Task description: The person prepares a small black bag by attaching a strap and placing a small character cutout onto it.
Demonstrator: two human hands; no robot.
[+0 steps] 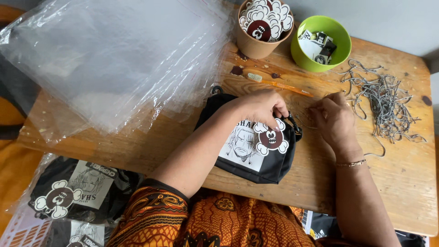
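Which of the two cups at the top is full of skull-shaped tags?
The brown paper cup, left of the green bowl. It is piled with white-and-maroon skull tags, while the green one holds small black-and-white labels.

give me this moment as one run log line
left hand on black fabric pouch, pinching skull-shaped tag | right hand pinching thin cord, beside grey cord pile | wooden table

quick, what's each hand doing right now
Left hand: fingers closed on the skull-shaped white and maroon tag atop the black fabric pouch.
Right hand: fingers pinched shut, held thing too small to tell.
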